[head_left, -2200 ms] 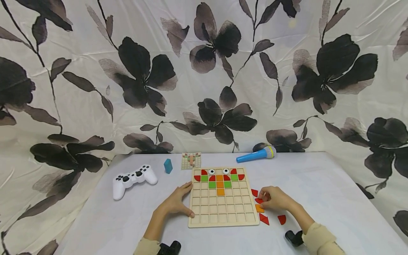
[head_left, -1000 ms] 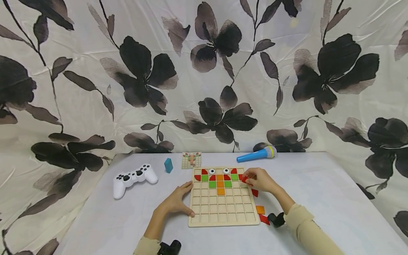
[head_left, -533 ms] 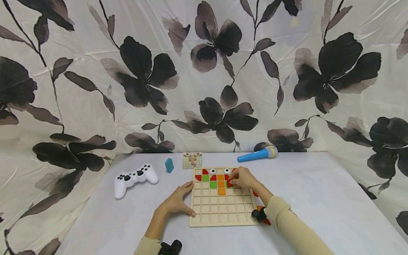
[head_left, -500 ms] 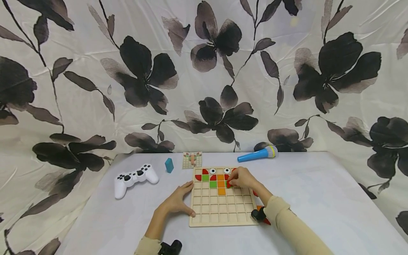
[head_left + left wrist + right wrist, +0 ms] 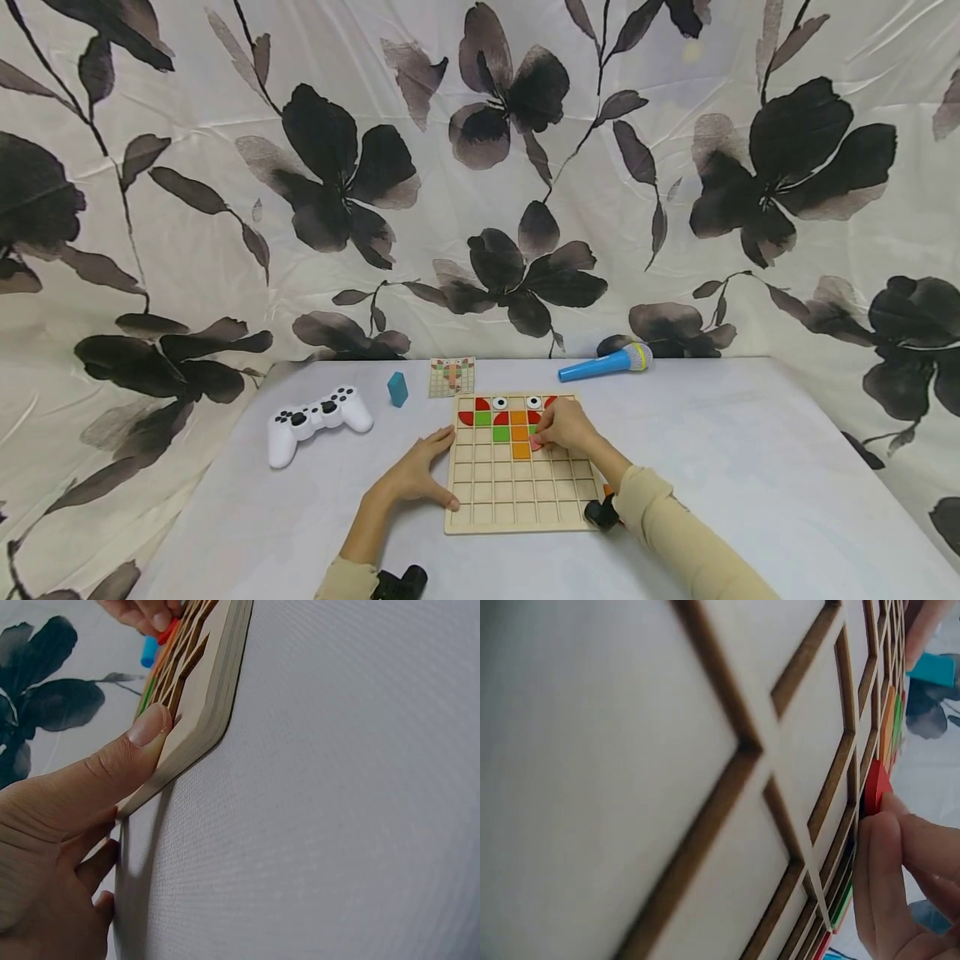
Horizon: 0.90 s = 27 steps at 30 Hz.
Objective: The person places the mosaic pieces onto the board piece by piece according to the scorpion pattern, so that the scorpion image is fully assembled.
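Observation:
A wooden grid board (image 5: 517,492) lies on the white table. Red, green and orange puzzle pieces and two eye pieces fill cells near its far side. Between thumb and fingertips my right hand (image 5: 567,429) pinches a red puzzle piece (image 5: 875,787), held tilted at a cell just right of the lowest orange piece (image 5: 521,451). My left hand (image 5: 415,471) rests spread along the board's left edge. In the left wrist view its thumb (image 5: 146,727) presses on the rim, with the other fingers beside the board. The right hand covers some cells from the head camera.
Beyond the board lie a small pattern card (image 5: 452,377), a teal block (image 5: 397,389) and a blue toy microphone (image 5: 600,365). A white game controller (image 5: 318,425) sits at the left. An orange piece (image 5: 608,490) peeks out beside the right wrist camera (image 5: 602,513).
My right hand picked up a red piece from beside the board and carried it left over the grid. Lately it has shifted slightly nearer, tilting the piece. The left hand stays at the board's edge.

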Available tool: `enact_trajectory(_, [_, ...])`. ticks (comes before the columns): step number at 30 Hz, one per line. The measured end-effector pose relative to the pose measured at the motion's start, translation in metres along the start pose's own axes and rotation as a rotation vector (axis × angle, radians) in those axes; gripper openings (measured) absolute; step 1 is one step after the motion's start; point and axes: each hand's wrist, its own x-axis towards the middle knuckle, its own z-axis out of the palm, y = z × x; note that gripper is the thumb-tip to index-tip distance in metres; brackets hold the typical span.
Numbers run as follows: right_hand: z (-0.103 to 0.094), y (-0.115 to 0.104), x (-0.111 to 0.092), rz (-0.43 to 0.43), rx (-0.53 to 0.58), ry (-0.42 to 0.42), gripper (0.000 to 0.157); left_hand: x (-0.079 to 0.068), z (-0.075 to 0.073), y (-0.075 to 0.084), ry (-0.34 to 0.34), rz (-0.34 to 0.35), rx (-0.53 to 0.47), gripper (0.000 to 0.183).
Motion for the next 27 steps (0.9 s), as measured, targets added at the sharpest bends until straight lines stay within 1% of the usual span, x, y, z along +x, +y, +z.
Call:
enact_trajectory(4, [0.0016,-0.0003,-0.0008,0.017,0.045,-0.028,0.008,-0.0012,-0.0011,0.0004,-0.005,0.015,0.0,0.109])
enact_trajectory(7, [0.0008,-0.001,-0.0015,0.019,0.078,-0.062,0.008,-0.001,-0.001,0.001,0.001,0.004,-0.006,0.109])
enact_trajectory(11, [-0.0019,-0.0018,-0.0029,0.018,0.071,-0.078,0.011,-0.0005,-0.0003,0.0017,0.004,-0.001,-0.012,0.11])
enact_trajectory(15, [-0.0042,-0.0018,-0.0035,-0.004,0.022,-0.08,0.012,-0.0003,-0.0001,0.0021,0.001,-0.006,-0.011,0.109])
enact_trajectory(21, [-0.0057,-0.0018,-0.0028,-0.099,-0.069,-0.121,0.01,-0.0004,-0.0002,0.0019,0.003,-0.013,-0.016,0.109])
enact_trajectory(23, [-0.0059,-0.002,-0.0024,-0.117,-0.093,-0.126,0.011,-0.0003,0.0001,0.0016,0.003,-0.017,-0.015,0.109])
enact_trajectory(27, [-0.0061,-0.0008,-0.001,-0.125,-0.122,-0.084,0.008,-0.0005,0.0009,0.0012,0.006,-0.024,-0.011,0.109])
